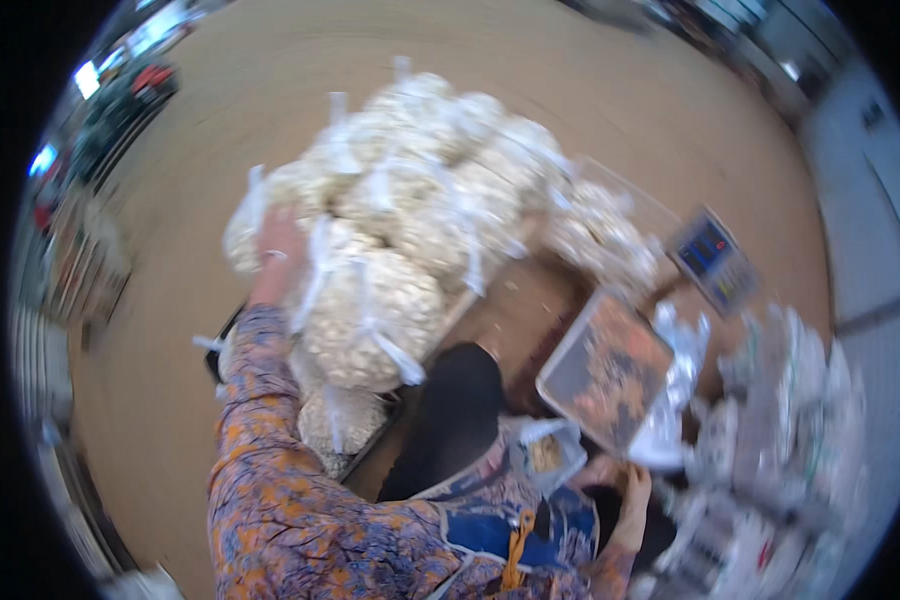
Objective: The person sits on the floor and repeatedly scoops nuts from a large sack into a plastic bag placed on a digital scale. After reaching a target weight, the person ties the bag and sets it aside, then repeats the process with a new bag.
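Observation:
My left hand (280, 238) reaches out to a pile of tied clear plastic bags (375, 315) full of pale pieces like peeled garlic cloves. It touches a bag (244, 232) at the pile's left side; blur hides whether the fingers grip it. Low at the right, beside my lap, is my right hand (634, 491) with its fingers bent. Whether anything is in them cannot be made out. Close to it, a small open plastic bag (551, 454) with a little pale content lies on my lap. A translucent plastic tub (607, 367) stands just beyond that hand.
A digital scale (712, 259) with a lit display stands to the right, beside an open clear container (604, 232) of pale pieces. Stacked white plastic packs (780, 420) crowd my right side. Wooden boards (86, 255) lie far left on the brown floor (195, 97).

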### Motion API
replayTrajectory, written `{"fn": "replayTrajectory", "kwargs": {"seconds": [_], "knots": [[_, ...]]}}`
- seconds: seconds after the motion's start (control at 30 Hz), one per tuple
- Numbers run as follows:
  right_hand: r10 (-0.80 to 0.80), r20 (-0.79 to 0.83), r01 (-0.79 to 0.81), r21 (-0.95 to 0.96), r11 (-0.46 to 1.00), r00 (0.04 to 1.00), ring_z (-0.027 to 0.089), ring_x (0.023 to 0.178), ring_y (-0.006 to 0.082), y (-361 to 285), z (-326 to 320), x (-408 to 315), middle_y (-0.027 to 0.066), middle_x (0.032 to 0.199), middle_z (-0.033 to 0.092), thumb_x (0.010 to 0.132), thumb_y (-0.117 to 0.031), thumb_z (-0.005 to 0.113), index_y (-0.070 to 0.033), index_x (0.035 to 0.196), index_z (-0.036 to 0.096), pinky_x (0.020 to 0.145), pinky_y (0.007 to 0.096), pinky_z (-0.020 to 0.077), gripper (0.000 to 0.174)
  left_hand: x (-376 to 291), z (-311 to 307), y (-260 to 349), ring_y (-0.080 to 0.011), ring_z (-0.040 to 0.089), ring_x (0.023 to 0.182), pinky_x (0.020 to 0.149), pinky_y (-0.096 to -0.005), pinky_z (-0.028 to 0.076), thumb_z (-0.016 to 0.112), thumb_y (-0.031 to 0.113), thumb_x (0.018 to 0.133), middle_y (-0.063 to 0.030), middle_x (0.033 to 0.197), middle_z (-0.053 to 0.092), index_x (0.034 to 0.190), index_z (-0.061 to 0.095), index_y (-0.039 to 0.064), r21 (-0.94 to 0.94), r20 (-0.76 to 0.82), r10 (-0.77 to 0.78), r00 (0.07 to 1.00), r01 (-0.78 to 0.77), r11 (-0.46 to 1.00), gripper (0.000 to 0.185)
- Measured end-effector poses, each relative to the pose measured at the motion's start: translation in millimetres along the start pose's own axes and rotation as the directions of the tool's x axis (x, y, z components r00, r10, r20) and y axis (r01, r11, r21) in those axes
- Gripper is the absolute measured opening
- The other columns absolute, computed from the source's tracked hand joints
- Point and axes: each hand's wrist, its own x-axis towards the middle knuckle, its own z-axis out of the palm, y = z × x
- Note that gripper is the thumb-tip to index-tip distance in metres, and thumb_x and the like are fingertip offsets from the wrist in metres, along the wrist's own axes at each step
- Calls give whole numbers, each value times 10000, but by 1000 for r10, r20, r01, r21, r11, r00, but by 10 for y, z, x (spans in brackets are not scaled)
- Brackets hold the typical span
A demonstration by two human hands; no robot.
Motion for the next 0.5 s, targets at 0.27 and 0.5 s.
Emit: {"fn": "replayTrajectory", "kwargs": {"seconds": [0.27, 0.5], "knots": [[-172, -291, 45, -396, 917, 941, 524, 645, 122, -199, -941, 372, 42, 702, 602, 807, -185, 567, -2, 763, 595, 605, 246, 426, 190, -112, -461, 958, -317, 359, 1185, 961, -399, 298, 563, 138, 776, -175, 1255, 414, 1089, 533, 56, -280, -501, 350, 792, -531, 800, 325], [44, -333, -279, -704, 653, 942, 543, 981, 314, -235, -1476, 907, 170, 1010, 592, 791, -170, 454, -38, 971, 608, 824, 347, 420, 271, -1758, -370, 3294, -289, 568, 827, 732, -334, 446, 527, 33, 764, -146, 885, 586, 914, 577, 3, -885, -99, 901, 422, -451, 114, 161]]}}
